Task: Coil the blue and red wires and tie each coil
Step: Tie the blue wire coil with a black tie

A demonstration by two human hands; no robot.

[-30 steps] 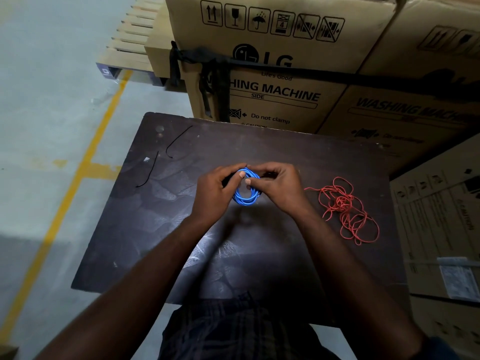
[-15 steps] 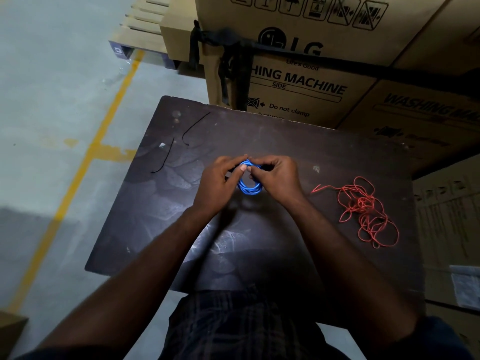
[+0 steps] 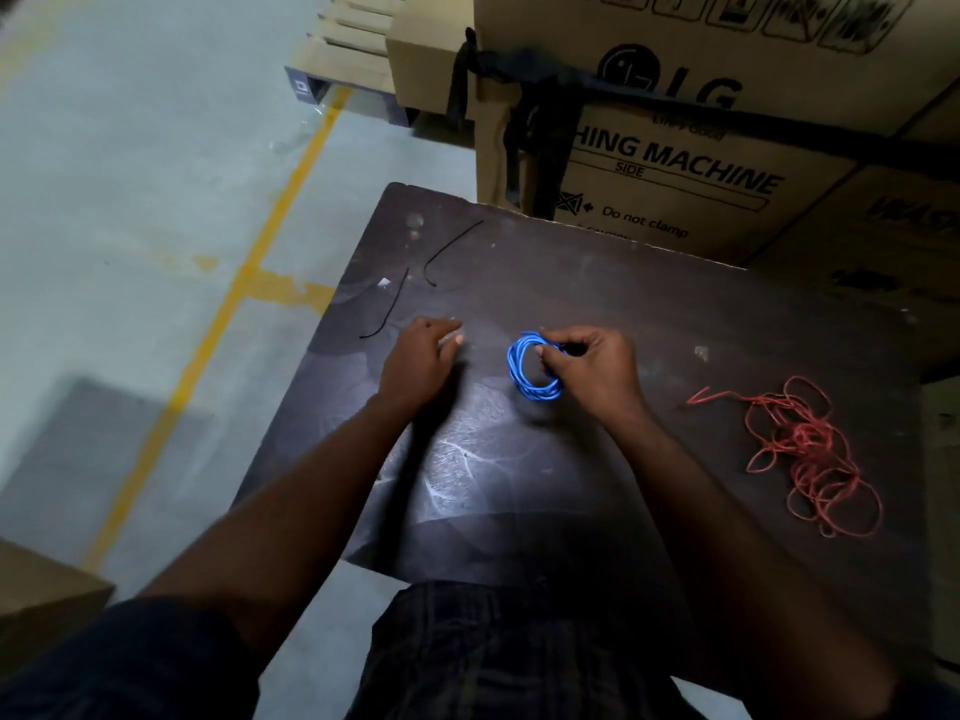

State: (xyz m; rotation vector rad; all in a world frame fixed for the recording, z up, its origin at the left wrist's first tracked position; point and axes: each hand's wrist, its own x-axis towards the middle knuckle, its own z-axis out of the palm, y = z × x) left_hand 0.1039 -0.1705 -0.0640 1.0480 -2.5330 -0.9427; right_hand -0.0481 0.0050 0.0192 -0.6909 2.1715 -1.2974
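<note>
I see both forearms bare to above the elbow, a dark sleeve (image 3: 130, 662) bunched at the upper left arm, and dark checked cloth (image 3: 493, 662) over the lap.

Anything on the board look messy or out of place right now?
Only the red wire: it lies in a loose tangle at the board's right side, not yet coiled. The blue coil sits neatly in the right hand. Two black ties lie far left, near the left hand.

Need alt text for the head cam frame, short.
Right hand holds a coiled blue wire over a dark table; left hand reaches toward black tie wires. A tangled red wire lies at right.
</note>
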